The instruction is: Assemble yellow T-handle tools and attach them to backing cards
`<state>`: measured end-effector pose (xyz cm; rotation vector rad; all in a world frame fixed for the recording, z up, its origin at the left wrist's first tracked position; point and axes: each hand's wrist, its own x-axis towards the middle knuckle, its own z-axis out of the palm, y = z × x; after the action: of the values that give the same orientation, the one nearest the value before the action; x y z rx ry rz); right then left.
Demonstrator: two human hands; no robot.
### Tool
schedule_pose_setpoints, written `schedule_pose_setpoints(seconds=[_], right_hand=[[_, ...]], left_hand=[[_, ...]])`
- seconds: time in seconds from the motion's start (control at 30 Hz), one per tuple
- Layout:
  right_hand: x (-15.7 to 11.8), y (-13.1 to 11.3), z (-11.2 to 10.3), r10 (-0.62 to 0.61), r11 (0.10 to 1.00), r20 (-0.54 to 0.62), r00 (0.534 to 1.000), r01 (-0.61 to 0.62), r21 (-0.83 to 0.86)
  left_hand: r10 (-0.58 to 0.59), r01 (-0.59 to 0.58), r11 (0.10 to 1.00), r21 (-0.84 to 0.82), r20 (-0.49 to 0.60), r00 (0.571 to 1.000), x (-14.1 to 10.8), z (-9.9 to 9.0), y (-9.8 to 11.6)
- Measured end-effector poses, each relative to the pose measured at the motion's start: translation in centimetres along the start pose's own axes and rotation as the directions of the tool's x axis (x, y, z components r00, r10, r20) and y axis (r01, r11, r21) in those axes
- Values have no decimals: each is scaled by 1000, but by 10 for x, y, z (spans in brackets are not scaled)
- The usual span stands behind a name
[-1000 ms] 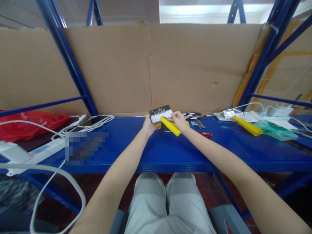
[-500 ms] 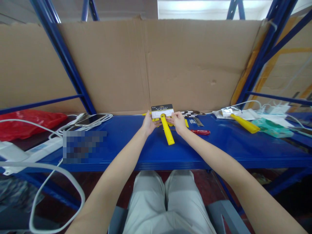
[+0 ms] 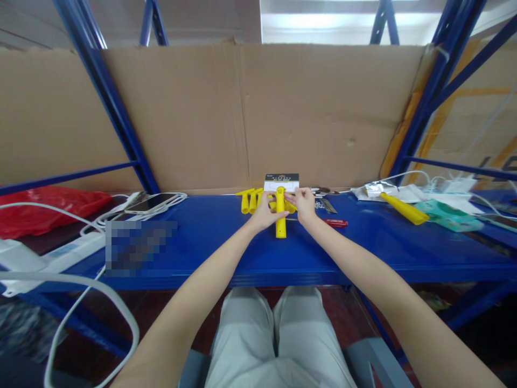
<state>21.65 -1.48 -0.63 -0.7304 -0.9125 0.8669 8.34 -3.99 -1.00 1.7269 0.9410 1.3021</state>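
Note:
Upright between my hands is a yellow-handled scraper [image 3: 280,223], its wide black-and-white head [image 3: 281,178] at the far end against the cardboard. My left hand [image 3: 264,212] grips it from the left, with the thumb across the handle. On the other side, the fingers of my right hand [image 3: 304,205] pinch near the joint of handle and head. Several yellow handles [image 3: 252,200] lie behind my left hand. A red screwdriver [image 3: 336,223] rests by my right wrist, and dark flat strips [image 3: 329,206] with small metal pieces [image 3: 319,205] lie behind it.
Another yellow handle [image 3: 404,208] and a green packet [image 3: 448,214] lie on the right. At left are a phone [image 3: 151,202], coiled white cables [image 3: 177,198], a power strip [image 3: 72,250] and a red bag [image 3: 52,207]. Cardboard [image 3: 323,113] walls the back of the blue table [image 3: 210,237].
The scraper has shifted right and its handle has turned straighter towards me. My left hand has moved right onto the handle, uncovering several yellow handles behind it.

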Motion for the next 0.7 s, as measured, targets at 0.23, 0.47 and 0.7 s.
schedule_pose_setpoints(seconds=[0.23,0.47,0.7], right_hand=[[1,2,-3,-23,1000,10,1000,23,-18],[3,1,-5,-14,1000,-15,1000,15,13],[3,0,-6,15,999,-43,999,-14,30]], left_hand=[[-83,97,986,-136,101,991,-5,-2,9],[-140,164,972,-169,149,979,-6,-3,13],[-115,174,946,-275,219,969,-5,-1,12]])
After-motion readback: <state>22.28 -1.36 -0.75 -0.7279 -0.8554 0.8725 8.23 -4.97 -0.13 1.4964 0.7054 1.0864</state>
